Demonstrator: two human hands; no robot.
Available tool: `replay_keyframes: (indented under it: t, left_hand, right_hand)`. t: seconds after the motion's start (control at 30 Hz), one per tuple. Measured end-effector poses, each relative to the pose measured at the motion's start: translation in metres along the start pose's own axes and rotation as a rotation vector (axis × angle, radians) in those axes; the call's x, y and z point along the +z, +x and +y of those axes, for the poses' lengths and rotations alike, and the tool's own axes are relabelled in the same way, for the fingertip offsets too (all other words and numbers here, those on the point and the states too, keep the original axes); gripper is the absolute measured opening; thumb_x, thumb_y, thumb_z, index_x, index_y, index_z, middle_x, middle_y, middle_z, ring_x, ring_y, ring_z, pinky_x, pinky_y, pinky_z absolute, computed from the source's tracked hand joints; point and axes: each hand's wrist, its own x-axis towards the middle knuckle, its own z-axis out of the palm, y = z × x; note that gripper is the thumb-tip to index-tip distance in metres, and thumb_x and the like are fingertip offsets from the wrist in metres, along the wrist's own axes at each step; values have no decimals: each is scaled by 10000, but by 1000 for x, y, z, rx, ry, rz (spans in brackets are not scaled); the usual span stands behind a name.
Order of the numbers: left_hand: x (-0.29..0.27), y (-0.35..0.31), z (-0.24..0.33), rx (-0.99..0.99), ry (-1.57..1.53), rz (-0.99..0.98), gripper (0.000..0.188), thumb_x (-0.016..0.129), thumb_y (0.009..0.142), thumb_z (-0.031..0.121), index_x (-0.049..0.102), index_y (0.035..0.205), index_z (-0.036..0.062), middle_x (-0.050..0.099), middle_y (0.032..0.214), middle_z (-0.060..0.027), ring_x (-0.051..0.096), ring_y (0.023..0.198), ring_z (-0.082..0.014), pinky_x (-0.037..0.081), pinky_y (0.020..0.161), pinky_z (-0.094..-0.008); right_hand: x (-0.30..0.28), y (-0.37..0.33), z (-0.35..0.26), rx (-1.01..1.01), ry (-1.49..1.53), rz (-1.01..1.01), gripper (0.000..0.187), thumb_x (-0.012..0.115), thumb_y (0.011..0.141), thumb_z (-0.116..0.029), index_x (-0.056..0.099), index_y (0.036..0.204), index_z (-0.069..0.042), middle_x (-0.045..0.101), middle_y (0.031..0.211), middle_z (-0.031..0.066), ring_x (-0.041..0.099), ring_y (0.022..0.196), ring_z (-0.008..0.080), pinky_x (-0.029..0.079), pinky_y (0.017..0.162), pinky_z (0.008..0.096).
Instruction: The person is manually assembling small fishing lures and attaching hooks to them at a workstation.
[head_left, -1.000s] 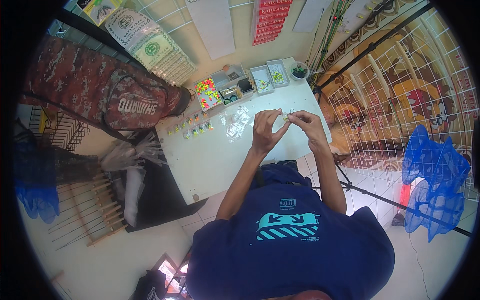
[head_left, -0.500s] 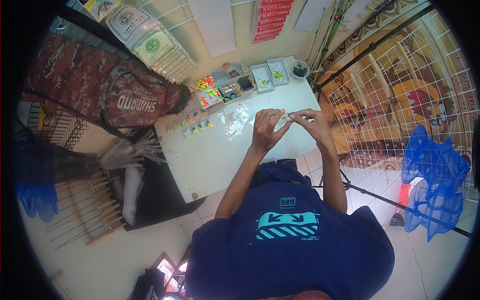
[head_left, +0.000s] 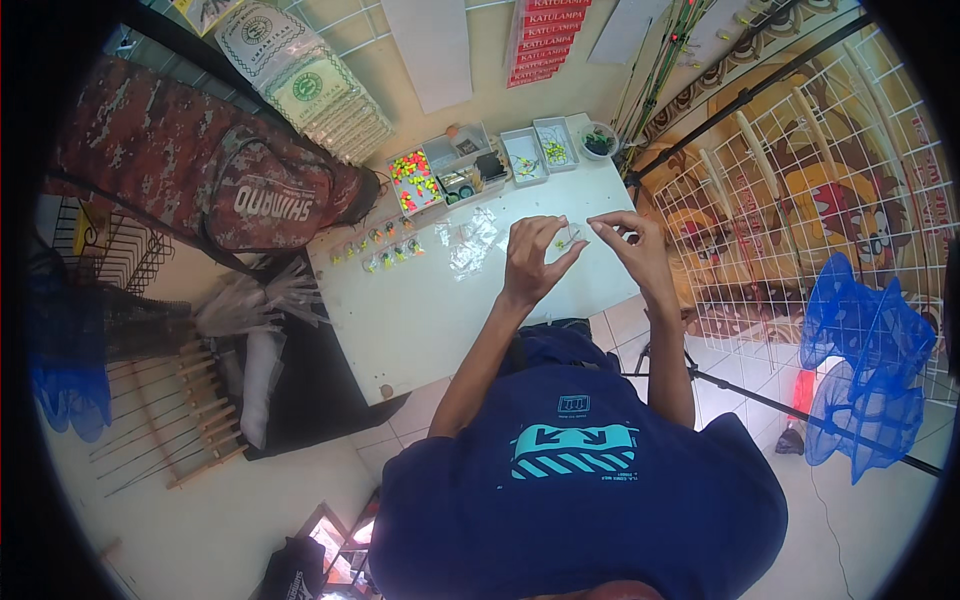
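Observation:
Above the white table, my left hand pinches a small yellow-green piece of fishing tackle with thin wire-like strands between thumb and forefinger. Its exact kind is too small to make out. My right hand is just to the right, thumb and fingertips drawn together, a small gap from the tackle. Whether a fine line lies in its fingertips cannot be seen. Left of my hands, clear plastic packets lie on the table, and farther left are several small bagged lures.
Along the table's back stand a compartment tray of red and yellow-green pieces, two white boxes and a round tub. A camouflage rod bag borders the left. A wire grid and blue nets are at right.
My right hand has drawn slightly right, away from my left hand, opening a gap between their fingertips. The small tackle stays in my left hand and shows more plainly.

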Motion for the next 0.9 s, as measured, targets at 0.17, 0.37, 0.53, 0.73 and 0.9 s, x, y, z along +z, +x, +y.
replay_keyframes:
  t: [0.17, 0.37, 0.53, 0.73, 0.9]
  left_hand:
    - [0, 0, 2, -23, -22, 12, 654, 847, 677, 91, 461, 1205, 83, 638, 985, -85, 612, 900, -268, 450, 805, -405]
    - [0, 0, 1, -2, -32, -2, 656, 838, 691, 98, 463, 1229, 98, 639, 1003, -80, 611, 930, -259, 447, 821, -399]
    - [0, 0, 2, -12, -45, -16, 661, 834, 692, 111, 468, 1242, 106, 641, 1018, -79, 608, 952, -260, 442, 838, -400]
    - [0, -1, 2, -9, -65, -11, 573, 824, 702, 145, 517, 1182, 83, 623, 1033, -90, 608, 934, -271, 449, 836, -415]
    - [-2, -2, 1, -2, -66, -33, 615, 813, 704, 90, 487, 1225, 93, 635, 1043, -91, 604, 963, -268, 443, 854, -405]
  right_hand:
    - [-7, -5, -9, -145, -85, -28, 192, 720, 809, -224, 746, 966, -116, 656, 920, 35, 529, 786, 140, 409, 676, 279]
    - [-7, -9, -21, -266, -273, -76, 205, 744, 789, -233, 739, 954, -111, 628, 967, 69, 575, 962, 232, 452, 844, 365]
    - [-5, -9, -18, -288, -346, -97, 216, 740, 792, -253, 741, 967, -127, 625, 996, 71, 562, 976, 244, 446, 877, 371]
    - [0, -10, -18, -271, -389, -133, 212, 730, 799, -266, 741, 961, -129, 626, 1007, 68, 548, 985, 243, 441, 886, 366]
    - [3, -7, -18, -223, -307, -181, 228, 733, 798, -264, 737, 973, -117, 651, 1025, 77, 573, 973, 240, 460, 833, 361]
